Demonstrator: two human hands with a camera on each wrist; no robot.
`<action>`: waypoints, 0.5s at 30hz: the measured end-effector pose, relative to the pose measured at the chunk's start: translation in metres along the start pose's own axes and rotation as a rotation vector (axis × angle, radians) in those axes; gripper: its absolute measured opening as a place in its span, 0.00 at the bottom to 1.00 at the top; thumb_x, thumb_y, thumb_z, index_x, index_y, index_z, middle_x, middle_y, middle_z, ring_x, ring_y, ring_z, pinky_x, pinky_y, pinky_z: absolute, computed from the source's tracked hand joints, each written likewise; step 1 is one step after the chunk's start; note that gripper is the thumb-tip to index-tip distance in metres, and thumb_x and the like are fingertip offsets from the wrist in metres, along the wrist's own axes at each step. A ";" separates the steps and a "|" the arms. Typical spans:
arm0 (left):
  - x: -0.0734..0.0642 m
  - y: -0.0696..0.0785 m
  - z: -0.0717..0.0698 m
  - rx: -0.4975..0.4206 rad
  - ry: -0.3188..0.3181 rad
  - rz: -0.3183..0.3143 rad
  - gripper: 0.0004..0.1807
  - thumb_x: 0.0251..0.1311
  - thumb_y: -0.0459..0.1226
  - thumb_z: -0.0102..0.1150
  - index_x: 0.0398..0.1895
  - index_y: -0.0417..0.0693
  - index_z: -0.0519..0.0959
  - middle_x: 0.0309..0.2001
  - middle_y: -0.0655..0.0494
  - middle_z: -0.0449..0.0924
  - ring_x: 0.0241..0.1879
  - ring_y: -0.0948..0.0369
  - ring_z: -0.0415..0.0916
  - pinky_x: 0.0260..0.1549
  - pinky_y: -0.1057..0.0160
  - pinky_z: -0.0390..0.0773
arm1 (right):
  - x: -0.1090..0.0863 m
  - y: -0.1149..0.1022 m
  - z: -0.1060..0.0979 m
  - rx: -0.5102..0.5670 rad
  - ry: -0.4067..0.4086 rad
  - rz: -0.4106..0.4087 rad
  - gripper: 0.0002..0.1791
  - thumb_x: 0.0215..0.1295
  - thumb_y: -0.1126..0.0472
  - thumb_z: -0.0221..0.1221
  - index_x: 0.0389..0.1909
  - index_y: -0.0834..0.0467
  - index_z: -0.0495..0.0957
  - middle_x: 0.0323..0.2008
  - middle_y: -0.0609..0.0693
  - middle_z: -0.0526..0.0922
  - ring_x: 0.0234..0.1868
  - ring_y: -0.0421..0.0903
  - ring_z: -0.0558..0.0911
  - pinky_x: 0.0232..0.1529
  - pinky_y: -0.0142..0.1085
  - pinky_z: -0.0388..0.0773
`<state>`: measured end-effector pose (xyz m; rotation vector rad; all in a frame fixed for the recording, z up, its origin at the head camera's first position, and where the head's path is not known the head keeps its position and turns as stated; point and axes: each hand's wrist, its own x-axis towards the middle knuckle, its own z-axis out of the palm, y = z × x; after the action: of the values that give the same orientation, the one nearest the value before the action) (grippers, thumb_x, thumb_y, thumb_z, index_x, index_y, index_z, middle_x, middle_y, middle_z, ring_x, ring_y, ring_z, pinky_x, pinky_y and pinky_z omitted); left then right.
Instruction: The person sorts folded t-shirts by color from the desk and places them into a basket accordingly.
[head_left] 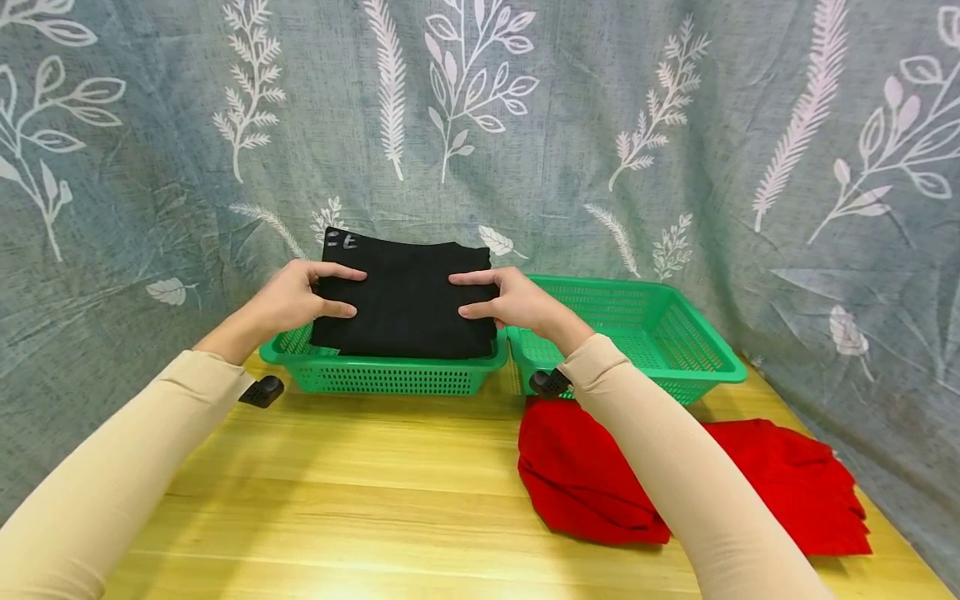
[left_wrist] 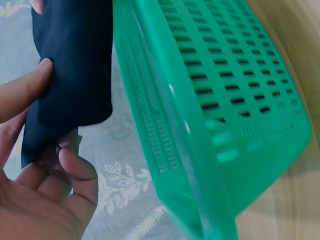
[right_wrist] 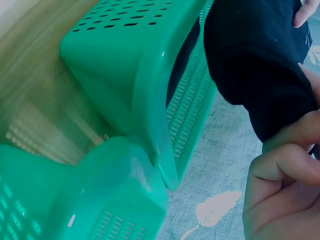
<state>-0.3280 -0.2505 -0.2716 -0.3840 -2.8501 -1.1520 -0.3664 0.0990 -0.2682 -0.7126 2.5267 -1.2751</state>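
Observation:
Both hands hold a folded black garment (head_left: 405, 300) upright over the left green basket (head_left: 382, 379). Pale markings show at its upper left corner. My left hand (head_left: 296, 296) grips the left side, thumb and index finger on the near face; in the left wrist view other fingers (left_wrist: 80, 175) curl behind the cloth (left_wrist: 75, 65). On the opposite side, my right hand (head_left: 521, 304) grips it the same way, its curled fingers (right_wrist: 285, 165) seen in the right wrist view. That view also shows the garment (right_wrist: 255, 55) above the basket rim and something dark (right_wrist: 185, 62) inside the basket.
A second green basket (head_left: 600, 285) stands against the left one, to its right. Red cloth (head_left: 585, 483) lies bunched on the wooden table (head_left: 337, 500) in front of it, partly under my right forearm. A patterned curtain (head_left: 525, 167) hangs behind.

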 end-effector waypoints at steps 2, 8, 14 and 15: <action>0.003 -0.005 0.000 0.006 0.002 -0.003 0.31 0.67 0.39 0.74 0.73 0.59 0.80 0.45 0.46 0.80 0.30 0.53 0.58 0.33 0.54 0.65 | 0.004 0.001 0.001 -0.033 0.012 -0.003 0.32 0.72 0.57 0.71 0.74 0.37 0.77 0.12 0.41 0.64 0.17 0.45 0.61 0.32 0.37 0.67; 0.006 -0.013 0.001 0.019 0.005 -0.009 0.29 0.68 0.38 0.74 0.72 0.57 0.81 0.17 0.61 0.56 0.21 0.58 0.53 0.30 0.55 0.63 | 0.010 0.003 0.008 -0.097 0.034 -0.015 0.33 0.72 0.58 0.70 0.76 0.40 0.76 0.60 0.48 0.85 0.19 0.45 0.64 0.31 0.36 0.68; 0.008 -0.018 0.002 0.028 0.008 -0.016 0.29 0.68 0.37 0.73 0.72 0.57 0.81 0.19 0.59 0.58 0.21 0.58 0.53 0.30 0.55 0.63 | 0.013 0.005 0.014 -0.094 0.020 -0.020 0.33 0.74 0.59 0.69 0.77 0.42 0.74 0.80 0.50 0.69 0.18 0.44 0.59 0.28 0.36 0.65; 0.009 -0.018 0.002 0.030 0.007 -0.017 0.28 0.68 0.37 0.73 0.72 0.56 0.81 0.20 0.58 0.58 0.22 0.58 0.54 0.30 0.55 0.63 | 0.013 0.005 0.015 -0.097 0.017 -0.021 0.33 0.74 0.59 0.69 0.78 0.42 0.74 0.80 0.50 0.69 0.18 0.44 0.59 0.28 0.36 0.65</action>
<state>-0.3406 -0.2601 -0.2845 -0.3538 -2.8666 -1.1094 -0.3732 0.0844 -0.2813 -0.7534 2.6167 -1.1767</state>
